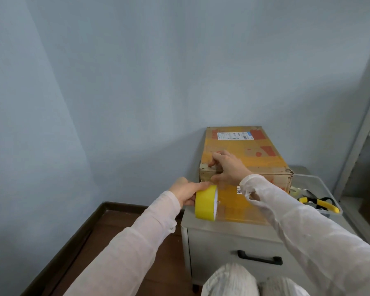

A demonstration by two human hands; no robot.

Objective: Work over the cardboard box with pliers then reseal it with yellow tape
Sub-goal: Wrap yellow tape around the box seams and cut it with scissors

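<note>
Left fingers (199, 185) curl over the rim of the yellow tape roll (204, 205), thumb beneath. The roll stands on edge just below the right thumb. Left hand (185, 192), arm stretched forward. Right hand (228, 168): fingers bent over the cardboard box (250, 150) at its near-left top edge, thumb on the front face, possibly pinning a tape end; unclear. The box sits on a grey cabinet (222, 236). Pliers (319, 204) lie in a clear bin (327, 186), well right of both hands.

Grey drawer cabinet (220, 240), blue wall (115, 82)
</note>
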